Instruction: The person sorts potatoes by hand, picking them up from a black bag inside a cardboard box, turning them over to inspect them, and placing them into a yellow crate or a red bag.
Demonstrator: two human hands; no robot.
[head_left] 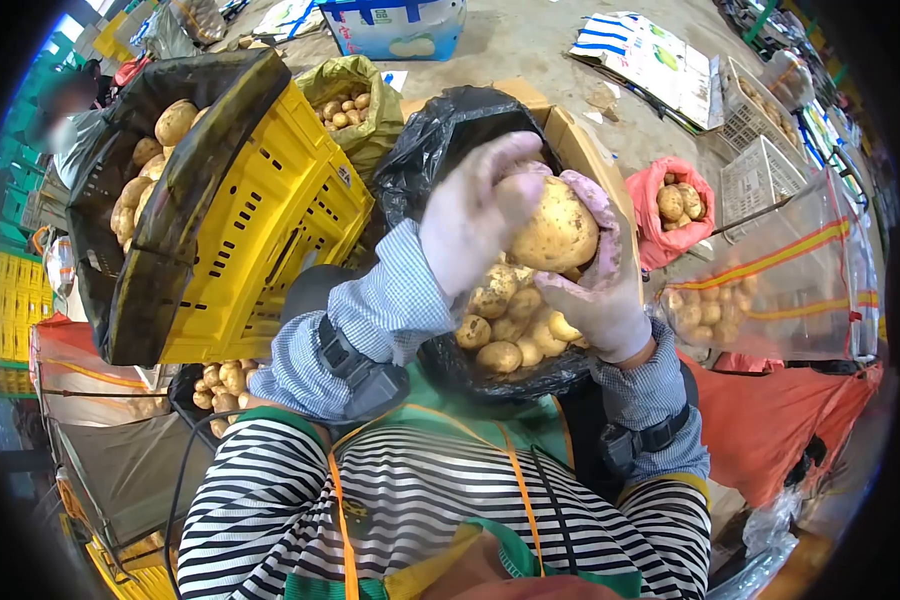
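Observation:
A large potato (555, 228) is held up between my two gloved hands, above a box lined with black plastic. My right hand (602, 285) is closed around its right side and underside, fingers curving over the top. On its left side, my left hand (475, 215) is curled against it, slightly blurred. Below lie several smaller potatoes (515, 320) inside the black plastic liner (440, 135). The cardboard box (592, 150) shows its rim behind and to the right of my hands.
A tilted yellow crate (280, 215) with dark-lined potatoes stands at the left. Behind it is a green sack (378, 75) of potatoes. To the right are a pink bag (670, 208) of potatoes and a mesh bag (770, 290). A person (75, 120) is at the far left.

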